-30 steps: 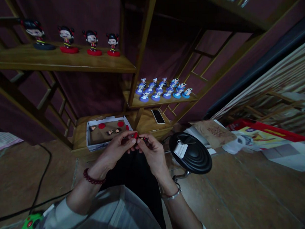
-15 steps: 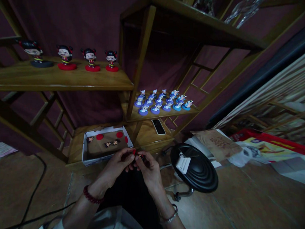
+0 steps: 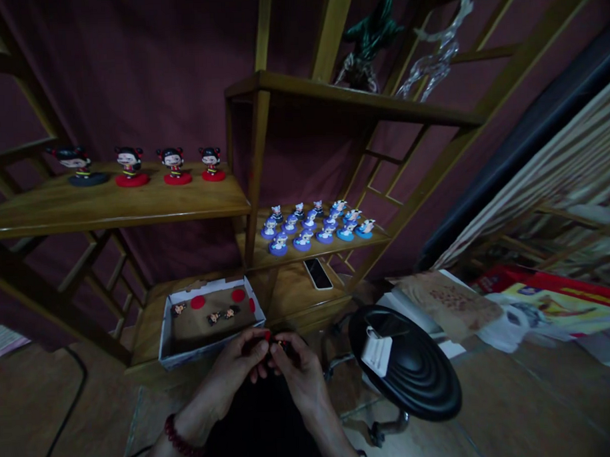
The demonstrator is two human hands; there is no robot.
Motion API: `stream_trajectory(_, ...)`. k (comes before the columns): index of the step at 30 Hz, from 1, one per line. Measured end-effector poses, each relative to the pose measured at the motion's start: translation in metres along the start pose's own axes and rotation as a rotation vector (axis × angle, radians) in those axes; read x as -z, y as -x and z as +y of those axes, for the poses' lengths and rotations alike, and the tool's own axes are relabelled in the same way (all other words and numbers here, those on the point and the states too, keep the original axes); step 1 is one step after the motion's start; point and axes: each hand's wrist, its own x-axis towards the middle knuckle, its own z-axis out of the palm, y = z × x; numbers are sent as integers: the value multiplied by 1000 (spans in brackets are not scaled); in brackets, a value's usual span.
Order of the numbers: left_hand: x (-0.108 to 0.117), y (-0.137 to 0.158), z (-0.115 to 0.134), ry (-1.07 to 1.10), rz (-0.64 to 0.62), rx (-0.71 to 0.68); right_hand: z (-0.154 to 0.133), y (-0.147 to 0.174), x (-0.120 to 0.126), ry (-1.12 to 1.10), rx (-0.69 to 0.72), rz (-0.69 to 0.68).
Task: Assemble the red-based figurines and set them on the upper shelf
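Close together above my lap, my left hand (image 3: 240, 364) and my right hand (image 3: 299, 372) meet fingertip to fingertip. My left hand pinches a small red piece (image 3: 267, 335), which looks like a round figurine base. Between the fingers of my right hand is a small dark figurine (image 3: 282, 344), mostly hidden. Whether the two pieces touch, I cannot tell. Just beyond my left hand, a shallow white-edged box (image 3: 165, 347) holds loose figurines (image 3: 222, 315) and red round bases (image 3: 198, 302).
Black-haired figurines (image 3: 173, 164) stand on the left shelf (image 3: 109, 212). Several purple and blue figurines (image 3: 303, 239) fill a lower shelf, with a phone (image 3: 318, 273) below. On my right is a black stool (image 3: 414, 364) with a white mask (image 3: 378, 352) on it. A red-yellow package (image 3: 562, 306) lies farther right.
My view has tilted up, so the shelves and hands sit lower in the picture and more of the top shelf shows. Both hands keep their pinch on the small pieces.
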Motion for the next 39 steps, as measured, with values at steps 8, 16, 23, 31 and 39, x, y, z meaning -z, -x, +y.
stream_trajectory(8,1,-6,5,-3,7,8,-2,-10,0,-25,-20,-18)
stream_trajectory(16,6,-11,9,19,3,-16,-8,-14,-3,-12,21,-26)
stream_trajectory(23,7,-9,25,98,36,-97,-24,-17,-5,248,240,25)
stream_trajectory(31,14,2,45,173,-8,-121,-45,-16,-6,530,593,-26)
stream_trajectory(39,13,3,38,206,-30,-135,-47,-18,-1,570,670,-79)
